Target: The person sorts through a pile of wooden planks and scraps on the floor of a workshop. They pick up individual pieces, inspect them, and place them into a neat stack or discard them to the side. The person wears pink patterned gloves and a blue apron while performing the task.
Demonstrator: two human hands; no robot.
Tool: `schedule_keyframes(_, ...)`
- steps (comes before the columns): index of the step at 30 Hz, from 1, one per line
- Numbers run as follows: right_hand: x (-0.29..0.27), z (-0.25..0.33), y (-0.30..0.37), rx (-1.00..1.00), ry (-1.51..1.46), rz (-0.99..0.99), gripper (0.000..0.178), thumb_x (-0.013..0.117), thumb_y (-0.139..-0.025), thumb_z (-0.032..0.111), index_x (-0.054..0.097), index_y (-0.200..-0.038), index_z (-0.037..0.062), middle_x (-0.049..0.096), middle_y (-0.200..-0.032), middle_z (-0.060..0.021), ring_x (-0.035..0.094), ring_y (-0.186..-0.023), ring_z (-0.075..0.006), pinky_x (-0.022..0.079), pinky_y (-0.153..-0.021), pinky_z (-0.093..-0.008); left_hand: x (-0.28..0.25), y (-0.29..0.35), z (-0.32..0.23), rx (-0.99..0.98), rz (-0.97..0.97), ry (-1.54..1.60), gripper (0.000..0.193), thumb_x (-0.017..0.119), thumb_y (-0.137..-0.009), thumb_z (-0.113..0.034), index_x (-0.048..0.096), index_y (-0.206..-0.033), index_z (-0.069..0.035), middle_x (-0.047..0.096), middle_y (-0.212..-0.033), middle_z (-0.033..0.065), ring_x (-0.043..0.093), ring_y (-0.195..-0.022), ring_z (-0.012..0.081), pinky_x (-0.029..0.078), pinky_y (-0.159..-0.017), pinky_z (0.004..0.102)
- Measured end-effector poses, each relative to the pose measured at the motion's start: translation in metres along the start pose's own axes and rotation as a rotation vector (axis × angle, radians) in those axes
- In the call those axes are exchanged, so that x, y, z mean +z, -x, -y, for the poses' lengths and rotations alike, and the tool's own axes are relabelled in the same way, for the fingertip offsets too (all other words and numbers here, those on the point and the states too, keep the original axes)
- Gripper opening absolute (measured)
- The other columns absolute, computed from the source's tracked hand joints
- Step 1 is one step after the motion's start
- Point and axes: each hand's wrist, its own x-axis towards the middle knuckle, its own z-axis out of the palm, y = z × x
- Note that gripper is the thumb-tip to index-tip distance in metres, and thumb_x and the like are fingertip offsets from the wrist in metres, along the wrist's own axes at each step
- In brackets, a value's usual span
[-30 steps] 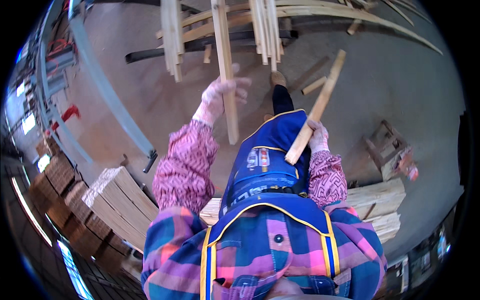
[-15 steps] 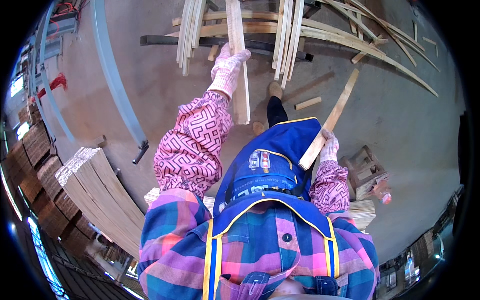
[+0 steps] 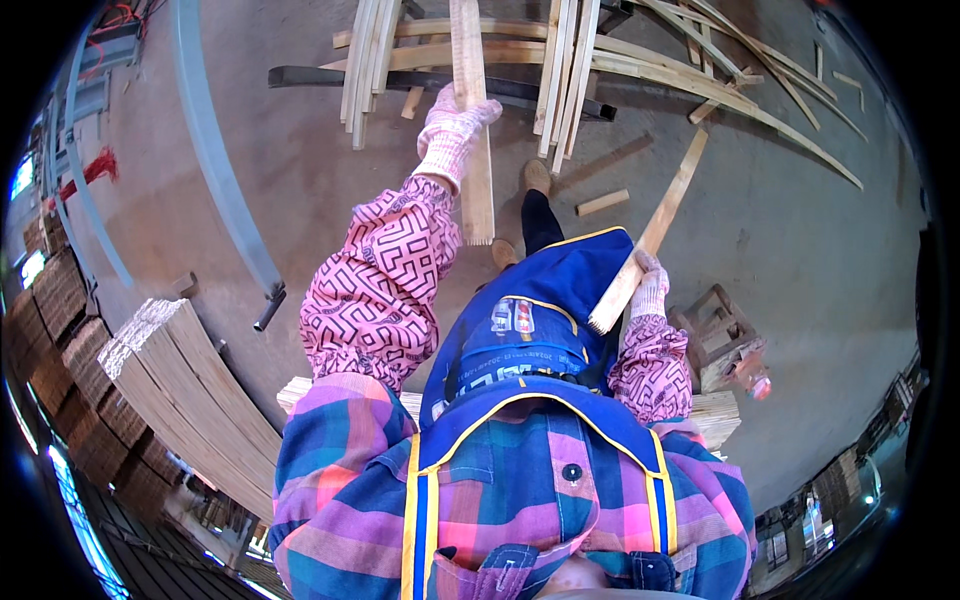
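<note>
My gloved left hand point(image 3: 454, 122) is closed round a long pale wooden board point(image 3: 477, 190), held out ahead of me. The board's near end is jagged like a finger joint, and its far end runs out of the picture at the top. Lower and to the right, my gloved right hand point(image 3: 650, 282) grips a shorter wooden slat point(image 3: 672, 205) that slants away to the upper right. That slat's near end, also toothed, lies close against my blue apron point(image 3: 520, 335). The fingers of the right hand are partly hidden.
Ahead, bundles of wooden strips point(image 3: 567, 85) lie across longer strips and a dark metal bar point(image 3: 310, 77). A short wood offcut point(image 3: 603, 202) rests on the floor. To the left are a grey-blue rail point(image 3: 215, 150) and a stack of boards point(image 3: 190, 385); a wooden stool point(image 3: 715, 335) stands right.
Both hands keep their hold on the wood with hardly any movement. The surroundings have shifted slightly left in the view.
</note>
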Motion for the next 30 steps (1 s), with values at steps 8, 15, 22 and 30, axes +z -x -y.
schedule_keyframes(8, -0.011, -0.012, -0.002, 0.005, -0.029, -0.020, 0.032, 0.062, -0.085, 0.013, 0.060, -0.113, -0.0033, 0.064, -0.094, -0.0123, 0.065, -0.082, -0.0250, 0.054, -0.078, -0.0334, 0.010, -0.005, 0.011, 0.058, -0.024, 0.002, 0.063, 0.080, -0.075, -0.027, 0.054, -0.129, -0.008, 0.067, -0.107, 0.0093, 0.064, -0.093, 0.0212, 0.052, -0.083, 0.0381)
schedule_keyframes(15, -0.027, -0.014, -0.012, -0.006, 0.074, -0.061, 0.030, 0.062, -0.084, 0.011, 0.060, -0.109, -0.0037, 0.064, -0.093, -0.0137, 0.066, -0.080, -0.0280, 0.056, -0.078, -0.0370, 0.019, 0.003, 0.012, 0.110, -0.043, -0.009, 0.057, 0.078, -0.076, -0.024, 0.059, -0.127, -0.006, 0.068, -0.106, 0.0079, 0.063, -0.094, 0.0183, 0.050, -0.085, 0.0338)
schedule_keyframes(22, -0.026, -0.003, -0.004, 0.018, 0.081, -0.090, 0.025, 0.063, -0.085, 0.013, 0.064, -0.105, -0.0023, 0.066, -0.095, -0.0124, 0.065, -0.083, -0.0267, 0.054, -0.082, -0.0372, 0.030, 0.004, 0.024, 0.091, 0.204, 0.365, 0.069, 0.075, -0.074, -0.022, 0.044, -0.132, -0.005, 0.060, -0.087, 0.0052, 0.057, -0.066, 0.0155, 0.049, -0.055, 0.0306)
schedule_keyframes(30, -0.030, -0.009, -0.039, 0.082, -0.087, -0.148, 0.032, 0.058, -0.086, 0.005, 0.055, -0.118, -0.0019, 0.063, -0.095, -0.0115, 0.065, -0.083, -0.0273, 0.056, -0.077, -0.0362, 0.004, -0.139, 0.050, 0.118, -0.064, 0.030, 0.062, 0.064, -0.076, -0.011, 0.051, -0.136, -0.014, 0.064, -0.120, 0.0082, 0.062, -0.105, 0.0176, 0.048, -0.093, 0.0271)
